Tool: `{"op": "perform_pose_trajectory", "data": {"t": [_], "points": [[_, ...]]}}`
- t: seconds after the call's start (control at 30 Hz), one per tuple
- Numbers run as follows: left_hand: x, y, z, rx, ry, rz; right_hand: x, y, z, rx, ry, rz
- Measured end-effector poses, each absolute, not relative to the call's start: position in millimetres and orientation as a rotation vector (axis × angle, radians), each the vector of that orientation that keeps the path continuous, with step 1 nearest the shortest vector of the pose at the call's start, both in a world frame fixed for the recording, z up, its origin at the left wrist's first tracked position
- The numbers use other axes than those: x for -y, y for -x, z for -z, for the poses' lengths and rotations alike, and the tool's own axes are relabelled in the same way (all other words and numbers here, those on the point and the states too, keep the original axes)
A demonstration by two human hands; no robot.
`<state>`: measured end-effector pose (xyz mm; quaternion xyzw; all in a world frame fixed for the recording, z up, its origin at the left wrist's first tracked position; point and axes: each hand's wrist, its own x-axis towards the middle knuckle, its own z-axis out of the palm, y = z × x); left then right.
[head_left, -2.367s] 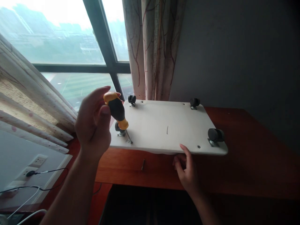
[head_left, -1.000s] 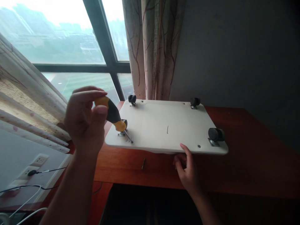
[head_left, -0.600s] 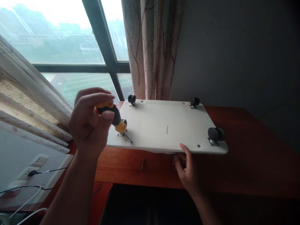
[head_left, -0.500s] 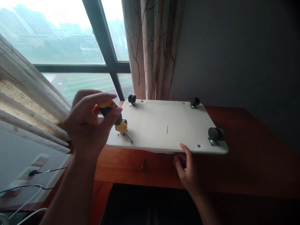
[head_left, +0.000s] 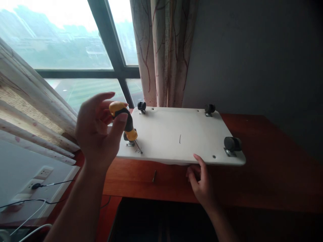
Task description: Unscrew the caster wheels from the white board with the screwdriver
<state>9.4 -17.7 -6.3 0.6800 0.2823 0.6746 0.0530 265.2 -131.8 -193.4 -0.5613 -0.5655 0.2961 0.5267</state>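
Observation:
My left hand (head_left: 102, 126) grips a screwdriver (head_left: 123, 117) with a yellow and black handle between thumb and fingers, its forefinger lifted off. The tool leans, its tip on a screw (head_left: 141, 152) near the left front corner of a white board (head_left: 174, 127). Black casters stand at the board's corners, among them a right front caster (head_left: 232, 144) and a left front caster (head_left: 126, 136) partly behind the screwdriver. At the board's front edge is my right hand (head_left: 200, 178), forefinger resting on top and the other fingers curled beneath, so the edge is pinched.
The board lies on a reddish-brown wooden table (head_left: 267, 161). A small metal bit or screw (head_left: 154, 176) lies in front of the board. Left are a wall socket (head_left: 32, 185) with plugged cables, a curtain (head_left: 30, 97) and a window. A dark chair-like shape (head_left: 161, 218) is below.
My left hand has turned and shifted slightly right, its forefinger lifting from the screwdriver handle. The tool's tip stays at the same screw. My right hand has not moved.

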Motion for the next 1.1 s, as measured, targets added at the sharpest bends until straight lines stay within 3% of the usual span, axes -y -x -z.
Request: {"op": "perform_pose_trajectory", "data": {"t": [0.17, 0.37, 0.67, 1.1], "points": [[18.3, -12.2, 5.8, -0.687, -2.015, -1.992, 129.8, -267.7, 197.5, 1.4, 1.313, -0.682], [17.3, -10.0, -0.7, -0.815, -1.985, -2.174, 131.7, -262.1, 191.3, 1.33, 1.352, -0.682], [25.5, -22.2, -1.7, -0.676, -1.794, -2.064, 131.5, -265.8, 193.4, 1.357, 1.344, -0.715], [32.1, -8.0, 3.6, -1.343, -2.082, -1.998, 132.4, -260.9, 190.2, 1.329, 1.35, -0.694]]}}
